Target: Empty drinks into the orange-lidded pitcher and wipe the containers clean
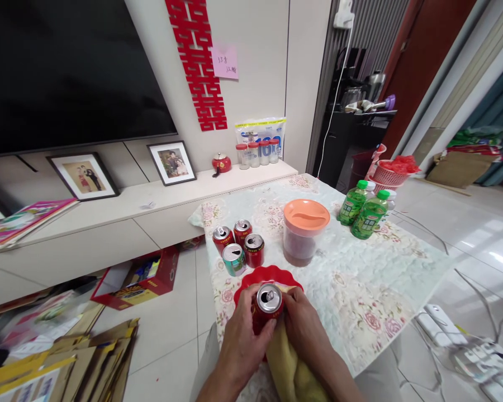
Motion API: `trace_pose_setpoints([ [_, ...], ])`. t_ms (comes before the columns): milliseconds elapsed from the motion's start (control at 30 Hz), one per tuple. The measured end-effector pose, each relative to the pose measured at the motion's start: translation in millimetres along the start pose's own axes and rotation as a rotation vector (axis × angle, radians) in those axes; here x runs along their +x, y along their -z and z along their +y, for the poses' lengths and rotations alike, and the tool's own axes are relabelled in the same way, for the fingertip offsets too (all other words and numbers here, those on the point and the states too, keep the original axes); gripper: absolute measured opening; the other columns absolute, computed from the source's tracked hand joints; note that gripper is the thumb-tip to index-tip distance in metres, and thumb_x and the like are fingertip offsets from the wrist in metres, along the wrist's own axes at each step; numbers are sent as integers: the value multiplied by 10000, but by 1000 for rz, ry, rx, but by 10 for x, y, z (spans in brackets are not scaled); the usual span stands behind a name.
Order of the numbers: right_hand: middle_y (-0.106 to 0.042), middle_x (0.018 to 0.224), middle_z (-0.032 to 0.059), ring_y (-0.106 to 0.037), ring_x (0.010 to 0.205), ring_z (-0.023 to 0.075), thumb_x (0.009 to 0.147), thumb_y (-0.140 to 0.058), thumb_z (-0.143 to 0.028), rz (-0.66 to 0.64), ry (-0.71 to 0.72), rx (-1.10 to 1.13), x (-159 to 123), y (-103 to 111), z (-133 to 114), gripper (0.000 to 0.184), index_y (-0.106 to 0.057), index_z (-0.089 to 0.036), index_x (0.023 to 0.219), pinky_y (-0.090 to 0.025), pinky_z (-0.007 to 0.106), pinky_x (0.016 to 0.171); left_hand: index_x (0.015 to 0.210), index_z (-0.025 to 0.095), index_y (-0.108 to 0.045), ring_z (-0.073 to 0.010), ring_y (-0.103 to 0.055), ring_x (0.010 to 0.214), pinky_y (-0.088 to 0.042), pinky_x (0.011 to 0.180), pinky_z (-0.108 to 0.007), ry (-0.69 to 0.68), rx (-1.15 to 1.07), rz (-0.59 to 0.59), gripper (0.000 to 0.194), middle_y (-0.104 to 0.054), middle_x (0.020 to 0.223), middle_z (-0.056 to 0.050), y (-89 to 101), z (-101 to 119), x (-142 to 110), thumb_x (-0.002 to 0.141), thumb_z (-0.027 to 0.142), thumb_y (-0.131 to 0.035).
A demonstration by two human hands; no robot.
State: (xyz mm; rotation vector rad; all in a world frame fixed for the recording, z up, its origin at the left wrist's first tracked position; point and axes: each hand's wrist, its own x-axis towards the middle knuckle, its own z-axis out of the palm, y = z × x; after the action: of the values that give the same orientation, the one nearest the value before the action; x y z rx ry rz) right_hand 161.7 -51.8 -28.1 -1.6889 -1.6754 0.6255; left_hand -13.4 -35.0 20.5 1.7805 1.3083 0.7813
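My left hand (243, 338) is wrapped around an opened red drink can (264, 321), which stands nearly upright with its silver top facing me. The fingers of my right hand (308, 324) are closed on a yellow cloth (287, 365) at the can's right side. Below the can, the cloth hangs down toward my lap. Under my hands lies a red scalloped dish (272, 272), mostly covered by them. Just beyond it stand several cans, among them an opened green can (233, 262) and a red can (254, 250).
A tub with an orange lid (307, 216) stands beyond the dish, holding brownish liquid. Green-capped bottles (366, 218) are grouped at the right of the flowered tablecloth (360, 279). Power strips (440, 326) and cables lie on the floor at right, flattened cardboard (96, 363) at left.
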Motion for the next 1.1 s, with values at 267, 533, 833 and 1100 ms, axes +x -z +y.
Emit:
trace_pose_setpoints([
  [267,-726,1171,162,-727,1135,281,917,-410,-53,7,42,61,-58,24,-32,458,-748,-159,1208,-596,443,1009,1495,264,-560,-325,-605,1415,-534,1178,-557,-96,65,27,631,-637,1483,-131,-7,-88,26,877,223,-685],
  [533,-693,1335,83,-673,1254,188,1076,-478,-251,133,129,203,-213,164,-119,375,-612,-246,1426,-574,314,1071,1476,205,-521,-354,-582,1484,-491,1229,-597,-105,17,57,621,-615,1566,-183,-60,-225,35,879,253,-683],
  [833,-694,1221,101,-688,1151,221,915,-413,-34,28,129,81,-83,35,-55,560,-670,-225,1375,-587,370,1024,1517,198,-507,-321,-603,1474,-501,1236,-558,-73,21,24,668,-636,1554,-164,15,-96,-3,857,222,-604],
  [1100,-718,1047,143,-728,961,290,878,-423,-3,-47,14,-68,-63,-9,-14,484,-746,-162,1202,-595,407,846,1438,214,-558,-328,-712,1321,-608,1091,-545,12,123,11,539,-705,1456,-140,41,41,4,909,315,-586],
])
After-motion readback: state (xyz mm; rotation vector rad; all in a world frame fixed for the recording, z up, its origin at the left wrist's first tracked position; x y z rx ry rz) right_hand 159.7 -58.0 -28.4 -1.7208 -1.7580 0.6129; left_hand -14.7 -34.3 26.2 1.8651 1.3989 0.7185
